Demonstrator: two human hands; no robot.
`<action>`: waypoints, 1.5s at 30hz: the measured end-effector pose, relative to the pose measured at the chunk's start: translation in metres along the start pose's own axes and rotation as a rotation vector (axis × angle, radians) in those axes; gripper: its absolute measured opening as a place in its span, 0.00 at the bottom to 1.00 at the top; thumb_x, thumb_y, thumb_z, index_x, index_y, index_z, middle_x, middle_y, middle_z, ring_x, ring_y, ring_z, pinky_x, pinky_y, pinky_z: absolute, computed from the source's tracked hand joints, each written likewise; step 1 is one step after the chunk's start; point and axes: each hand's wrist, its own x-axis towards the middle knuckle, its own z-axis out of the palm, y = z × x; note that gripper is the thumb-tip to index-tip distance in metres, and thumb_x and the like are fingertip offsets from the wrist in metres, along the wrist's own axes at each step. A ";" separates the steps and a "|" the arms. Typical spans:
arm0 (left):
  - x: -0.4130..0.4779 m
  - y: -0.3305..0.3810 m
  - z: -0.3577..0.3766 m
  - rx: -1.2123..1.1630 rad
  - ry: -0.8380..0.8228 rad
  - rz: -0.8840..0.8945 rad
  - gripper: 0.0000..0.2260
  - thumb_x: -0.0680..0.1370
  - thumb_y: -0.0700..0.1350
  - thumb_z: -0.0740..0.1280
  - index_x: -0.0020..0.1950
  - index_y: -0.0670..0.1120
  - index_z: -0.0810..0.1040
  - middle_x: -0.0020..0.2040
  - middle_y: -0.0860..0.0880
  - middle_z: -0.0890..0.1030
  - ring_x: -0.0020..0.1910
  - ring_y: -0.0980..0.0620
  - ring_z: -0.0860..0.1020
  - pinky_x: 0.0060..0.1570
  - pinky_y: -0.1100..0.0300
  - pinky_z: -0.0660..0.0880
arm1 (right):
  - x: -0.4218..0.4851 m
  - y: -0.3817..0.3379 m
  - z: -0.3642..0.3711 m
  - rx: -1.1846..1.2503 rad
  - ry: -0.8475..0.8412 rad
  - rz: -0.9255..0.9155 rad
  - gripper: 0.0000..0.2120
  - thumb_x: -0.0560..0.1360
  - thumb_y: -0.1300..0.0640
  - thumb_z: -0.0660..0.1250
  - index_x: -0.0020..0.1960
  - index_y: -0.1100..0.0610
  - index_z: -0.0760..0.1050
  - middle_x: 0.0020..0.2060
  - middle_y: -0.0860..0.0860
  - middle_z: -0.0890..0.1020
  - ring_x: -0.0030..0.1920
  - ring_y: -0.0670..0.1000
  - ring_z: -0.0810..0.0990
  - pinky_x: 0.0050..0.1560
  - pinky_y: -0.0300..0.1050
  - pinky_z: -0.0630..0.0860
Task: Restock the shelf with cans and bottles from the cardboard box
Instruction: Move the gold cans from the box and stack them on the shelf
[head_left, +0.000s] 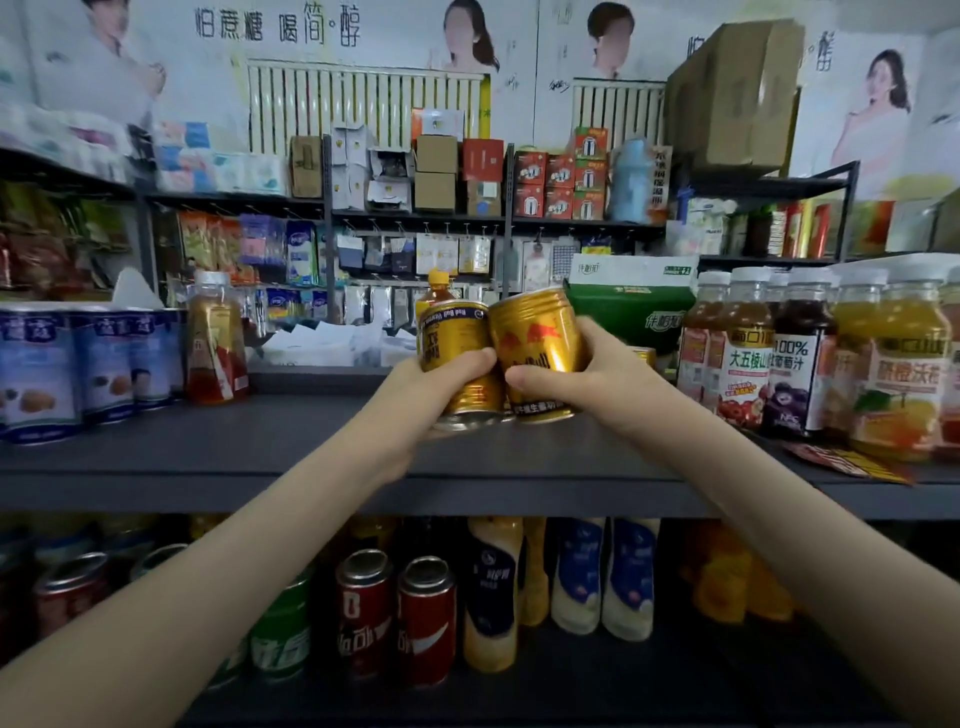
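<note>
My left hand (434, 384) grips a gold can (457, 338) with a dark band near its top, held just above the dark shelf (291, 441). Beside it my right hand (582, 379) grips a second gold can (535, 332), tilted a little to the left. The two cans touch each other over the shelf's middle. Behind them stands a small bottle with a yellow cap (439, 291), and another gold can (645, 357) peeks out behind my right hand. The cardboard box is out of view.
Blue and white cans (88, 364) and an amber bottle (215, 338) stand at the shelf's left. Juice bottles (800, 353) crowd the right, with a flat red and yellow packet (852, 460) in front. A green carton (631, 306) sits behind. The lower shelf holds red cans (395, 618) and cream bottles (602, 577).
</note>
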 end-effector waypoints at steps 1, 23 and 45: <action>0.006 0.000 0.000 0.026 0.012 -0.004 0.11 0.73 0.51 0.71 0.52 0.49 0.78 0.47 0.48 0.85 0.45 0.51 0.84 0.49 0.56 0.79 | 0.008 0.006 -0.004 -0.027 -0.014 0.022 0.33 0.64 0.45 0.77 0.64 0.50 0.68 0.53 0.48 0.80 0.53 0.49 0.80 0.56 0.45 0.77; 0.060 -0.012 -0.005 0.097 0.280 -0.117 0.25 0.70 0.49 0.74 0.64 0.45 0.71 0.52 0.46 0.81 0.48 0.50 0.80 0.40 0.59 0.73 | 0.121 0.104 -0.044 -0.226 -0.177 0.348 0.32 0.69 0.53 0.76 0.68 0.58 0.68 0.57 0.51 0.75 0.64 0.55 0.72 0.59 0.47 0.69; 0.032 0.000 -0.006 0.293 0.047 -0.273 0.27 0.70 0.51 0.74 0.66 0.50 0.68 0.55 0.44 0.78 0.49 0.45 0.80 0.42 0.55 0.78 | 0.102 0.073 -0.034 -0.538 -0.032 -0.310 0.55 0.64 0.50 0.79 0.77 0.50 0.44 0.75 0.52 0.53 0.75 0.53 0.53 0.74 0.55 0.57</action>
